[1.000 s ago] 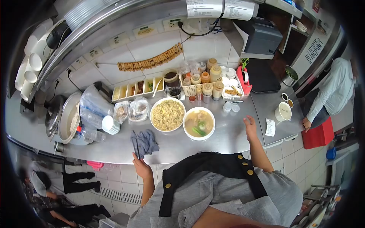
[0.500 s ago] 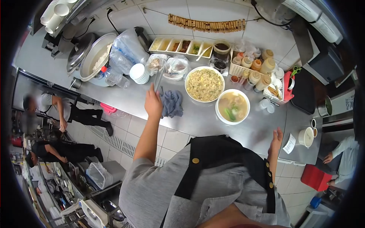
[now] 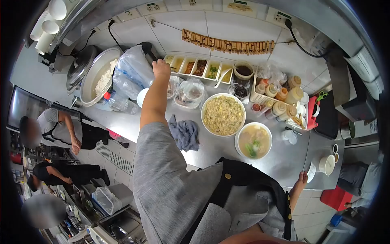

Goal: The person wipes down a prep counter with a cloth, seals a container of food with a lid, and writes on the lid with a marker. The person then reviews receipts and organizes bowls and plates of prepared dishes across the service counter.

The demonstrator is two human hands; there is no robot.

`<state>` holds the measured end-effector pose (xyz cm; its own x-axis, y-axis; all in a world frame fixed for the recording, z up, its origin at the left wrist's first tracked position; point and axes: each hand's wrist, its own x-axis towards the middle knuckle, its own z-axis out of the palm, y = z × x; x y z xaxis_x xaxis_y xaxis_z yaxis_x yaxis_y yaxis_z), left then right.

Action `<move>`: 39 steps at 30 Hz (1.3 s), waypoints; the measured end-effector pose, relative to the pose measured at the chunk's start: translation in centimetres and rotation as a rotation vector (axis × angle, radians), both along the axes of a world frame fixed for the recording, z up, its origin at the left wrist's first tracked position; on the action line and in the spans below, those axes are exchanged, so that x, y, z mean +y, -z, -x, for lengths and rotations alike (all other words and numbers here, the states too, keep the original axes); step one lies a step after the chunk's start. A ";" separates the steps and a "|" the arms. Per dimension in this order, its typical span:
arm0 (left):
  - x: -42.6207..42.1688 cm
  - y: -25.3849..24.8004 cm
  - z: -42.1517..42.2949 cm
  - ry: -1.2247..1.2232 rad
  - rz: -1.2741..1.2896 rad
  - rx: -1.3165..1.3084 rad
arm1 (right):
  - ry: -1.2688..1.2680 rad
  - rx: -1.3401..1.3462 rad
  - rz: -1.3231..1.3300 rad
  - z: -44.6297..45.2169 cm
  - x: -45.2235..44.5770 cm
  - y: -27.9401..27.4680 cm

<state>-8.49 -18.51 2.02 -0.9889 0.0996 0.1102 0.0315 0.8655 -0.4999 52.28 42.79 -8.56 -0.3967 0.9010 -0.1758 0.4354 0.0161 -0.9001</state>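
My left hand (image 3: 161, 70) reaches to the far left end of the row of condiment containers (image 3: 199, 68). Its fingers are closed, pinching something small that I cannot make out. Below that forearm lie plastic-wrapped food (image 3: 189, 94) and a crumpled grey cloth (image 3: 184, 133). A bowl of fried rice (image 3: 223, 114) and a bowl of soup with greens (image 3: 254, 140) stand in front of me. At the counter's right edge, my right hand (image 3: 300, 179) has loosely bent fingers with nothing visible in them, beside a paper slip (image 3: 311, 172).
A large pot of white rice (image 3: 86, 86), a water bottle (image 3: 120, 103) and plastic bags (image 3: 134, 71) stand at left. The sauce-bottle basket (image 3: 264, 97) is at back right. A white cup (image 3: 327, 164) sits at far right. Other people (image 3: 61, 126) stand across the aisle.
My left hand has moved up and away from above the cloth to the condiment containers, and its fingers have closed. My right hand has dropped slightly beside the slip. The view has shifted.
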 end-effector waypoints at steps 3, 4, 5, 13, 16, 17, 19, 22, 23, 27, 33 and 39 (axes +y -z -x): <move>0.7 1.4 1.7 0.098 0.116 -0.043 | 0.012 -0.007 0.013 0.7 -0.4 0.2; 0.8 2.1 1.9 0.091 0.104 -0.060 | 0.005 -0.012 0.017 0.9 -0.5 0.4; 0.9 2.7 2.3 0.085 0.092 -0.076 | -0.002 -0.016 0.021 1.3 -0.7 0.6; -0.7 1.3 1.7 0.044 -0.015 -0.029 | -0.052 -0.065 0.015 3.8 -1.9 -0.9; -1.6 -0.4 0.8 0.085 -0.044 0.064 | -0.062 -0.058 0.012 4.0 -1.7 -0.9; -1.6 -0.4 0.6 0.085 -0.042 0.063 | -0.067 -0.051 0.007 4.0 -1.6 -0.8; -1.8 -0.3 0.1 0.076 -0.067 0.071 | -0.073 -0.069 0.003 4.6 -2.2 -1.3; -1.6 1.0 -0.4 0.057 -0.029 0.004 | -0.090 -0.084 -0.002 4.7 -2.4 -0.9; -1.5 1.2 0.0 0.057 -0.030 0.006 | -0.099 -0.085 -0.003 4.7 -2.3 -0.6; -0.3 1.5 0.7 0.024 -0.016 -0.041 | -0.095 -0.102 -0.020 4.5 -2.1 -1.3; 0.3 2.2 1.0 0.007 -0.013 -0.008 | -0.057 -0.104 -0.002 3.9 -1.7 -0.9; -0.7 -1.0 -0.8 0.004 -0.115 0.122 | -0.041 -0.110 0.023 3.4 -2.2 -0.7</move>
